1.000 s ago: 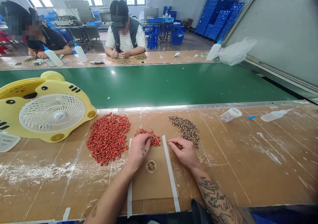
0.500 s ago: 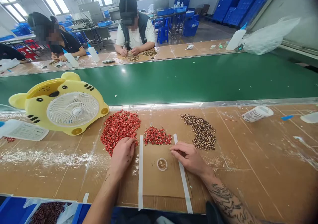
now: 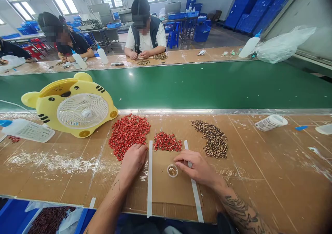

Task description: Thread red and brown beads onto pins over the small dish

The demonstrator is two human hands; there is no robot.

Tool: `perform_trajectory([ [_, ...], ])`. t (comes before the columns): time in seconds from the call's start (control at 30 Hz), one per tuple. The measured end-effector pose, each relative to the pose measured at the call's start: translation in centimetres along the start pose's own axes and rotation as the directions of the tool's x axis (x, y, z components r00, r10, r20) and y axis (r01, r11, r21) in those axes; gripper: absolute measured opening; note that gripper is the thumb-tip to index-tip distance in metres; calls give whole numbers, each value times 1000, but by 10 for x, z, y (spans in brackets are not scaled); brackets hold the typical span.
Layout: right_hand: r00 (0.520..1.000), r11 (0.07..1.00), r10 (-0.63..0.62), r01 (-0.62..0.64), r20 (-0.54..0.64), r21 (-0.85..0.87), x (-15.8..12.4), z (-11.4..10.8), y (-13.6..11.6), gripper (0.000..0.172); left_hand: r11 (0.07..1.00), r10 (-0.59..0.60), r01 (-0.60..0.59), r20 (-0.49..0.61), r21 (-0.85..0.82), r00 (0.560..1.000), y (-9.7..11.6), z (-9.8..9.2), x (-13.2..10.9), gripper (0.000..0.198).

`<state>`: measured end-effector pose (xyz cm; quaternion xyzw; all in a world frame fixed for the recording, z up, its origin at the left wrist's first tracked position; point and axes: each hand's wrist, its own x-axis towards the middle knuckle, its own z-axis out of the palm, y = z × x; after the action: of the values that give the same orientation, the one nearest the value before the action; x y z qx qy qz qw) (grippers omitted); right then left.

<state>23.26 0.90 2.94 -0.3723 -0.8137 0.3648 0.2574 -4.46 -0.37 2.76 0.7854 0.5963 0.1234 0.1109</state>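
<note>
My left hand [image 3: 133, 163] lies knuckles up at the near edge of a big pile of small red parts [image 3: 129, 132], fingers curled into the pile; what they hold is hidden. My right hand [image 3: 198, 168] rests on the cardboard with fingers pinched together beside a small round clear cup [image 3: 172, 170] holding something amber. A smaller heap of red parts [image 3: 167, 142] lies just beyond the cup, between two white tape strips [image 3: 149, 175]. A pile of dark brown parts [image 3: 212, 142] sits right of my right hand.
A yellow tiger-shaped desk fan [image 3: 74, 106] stands at the left. A white bottle [image 3: 271, 122] lies on its side at the right. A green conveyor belt [image 3: 197, 85] runs across; beyond it two people work. A blue bin [image 3: 49, 218] holds dark parts near my left elbow.
My left hand moved from the small red heap to the edge of the big red pile. My right hand slid toward the little cup. The view turned left and down.
</note>
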Motion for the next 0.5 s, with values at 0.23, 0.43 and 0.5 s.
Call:
perform_trajectory([
  [0.23,994,995,93,-95,58,28,16,4,-2,12,948,-169,126,-125,-292,978,-11,-1,-16,16],
  [0.43,993,993,80,-87,86,74,19,15,4,8,702,-284,170,-53,-691,957,8,1,-28,14],
  [0.5,993,991,83,-90,79,94,19,18,4,7,555,-294,212,49,-804,955,17,8,-30,14],
])
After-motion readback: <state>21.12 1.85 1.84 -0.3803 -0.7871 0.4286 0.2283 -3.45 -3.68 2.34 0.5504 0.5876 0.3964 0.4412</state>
